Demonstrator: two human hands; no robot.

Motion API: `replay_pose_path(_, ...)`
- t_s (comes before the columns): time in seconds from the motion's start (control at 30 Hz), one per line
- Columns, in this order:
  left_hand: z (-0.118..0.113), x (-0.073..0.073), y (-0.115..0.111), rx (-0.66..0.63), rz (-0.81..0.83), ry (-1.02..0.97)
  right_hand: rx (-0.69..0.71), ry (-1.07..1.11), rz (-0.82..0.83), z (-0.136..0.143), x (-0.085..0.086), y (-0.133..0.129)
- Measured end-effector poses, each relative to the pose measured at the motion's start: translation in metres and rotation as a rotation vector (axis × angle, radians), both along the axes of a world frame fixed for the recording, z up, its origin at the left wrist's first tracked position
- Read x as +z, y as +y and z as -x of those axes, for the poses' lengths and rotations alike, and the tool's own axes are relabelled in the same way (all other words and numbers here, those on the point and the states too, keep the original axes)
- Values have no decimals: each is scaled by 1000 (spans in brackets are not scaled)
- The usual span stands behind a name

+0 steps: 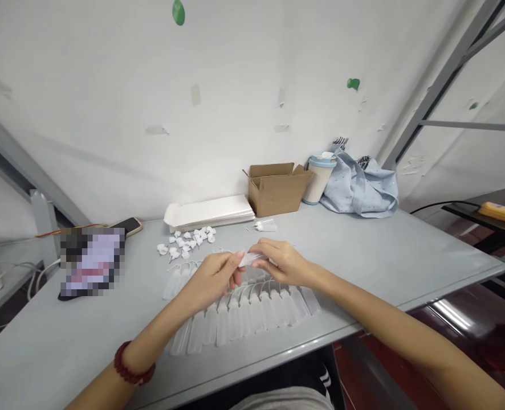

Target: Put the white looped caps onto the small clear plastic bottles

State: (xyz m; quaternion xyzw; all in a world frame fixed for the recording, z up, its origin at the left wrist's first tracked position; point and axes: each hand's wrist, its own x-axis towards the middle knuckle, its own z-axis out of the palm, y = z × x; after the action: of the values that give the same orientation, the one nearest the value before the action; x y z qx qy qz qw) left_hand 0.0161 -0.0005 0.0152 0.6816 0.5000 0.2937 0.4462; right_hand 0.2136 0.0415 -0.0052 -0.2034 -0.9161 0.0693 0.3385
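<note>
Both of my hands meet over the middle of the table around a translucent white plastic tube [252, 259]. My left hand [218, 279] pinches one end between thumb and fingers. At the other end my right hand [282, 262] is closed on it, its fingers curled over. Below them lies a row of similar translucent tubes [246, 319] with white tops and thin white cords. More such tubes [175, 282] lie behind my left hand, partly covered. A loose heap of small white caps [188, 242] sits farther back to the left.
Behind stand a stack of flat white cartons [212, 210], an open cardboard box [278, 191], a lidded cup [318, 179] and a light blue cloth bag [359, 185]. A few tubes [265, 225] lie before the box. A phone [130, 225] and a pixelated item [94, 262] are at left.
</note>
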Motion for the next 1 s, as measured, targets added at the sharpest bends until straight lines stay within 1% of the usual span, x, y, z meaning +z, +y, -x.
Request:
replay_pose_path(0.07,0,0,1,-50,149,-56,-15,-5,-35,1,-4,1)
replay_pose_path(0.1,0,1,1,-57,174,-70,-22,-7,-39,2,-5,0)
replay_pose_path(0.13,0,1,1,-54,155,-67,-25,-4,-31,3,-6,0)
replay_pose_path(0.17,0,2,0,-52,96,-40,-23,7,-9,3,-6,-1)
replay_pose_path(0.23,0,2,-1,-63,-117,79,-16,51,87,5,-3,-4)
replay_pose_path(0.27,1,1,-2,-74,-258,154,-15,77,167,6,-2,-6)
replay_pose_path(0.33,2,-3,-1,-100,-539,292,-28,118,380,8,2,-9)
replay_pose_path(0.4,4,-9,1,-113,-752,387,-44,142,605,10,5,-9)
replay_pose_path(0.47,6,-14,3,-114,-864,449,-39,162,797,11,5,-8)
replay_pose_path(0.5,6,-15,4,-105,-881,462,-31,175,873,12,4,-7)
replay_pose_path(0.57,6,-14,5,-86,-821,450,-35,203,945,12,3,-6)
replay_pose_path(0.6,6,-12,5,-73,-747,426,-47,208,931,12,2,-6)
replay_pose_path(0.63,5,-10,4,-63,-650,390,-61,206,883,12,2,-6)
replay_pose_path(0.7,3,-4,3,-53,-434,287,-69,191,712,11,2,-7)
replay_pose_path(0.77,1,1,1,-50,-267,158,-46,176,497,10,3,-8)
replay_pose_path(0.83,1,4,0,-48,-175,56,-21,179,279,9,3,-9)
replay_pose_path(0.9,1,6,-1,-45,-139,-8,-9,189,107,8,2,-9)
replay_pose_path(0.93,1,6,-1,-53,-123,-32,-5,194,50,7,2,-9)
replay_pose_path(1.0,1,6,-2,-87,-91,-65,-6,194,-10,6,0,-9)
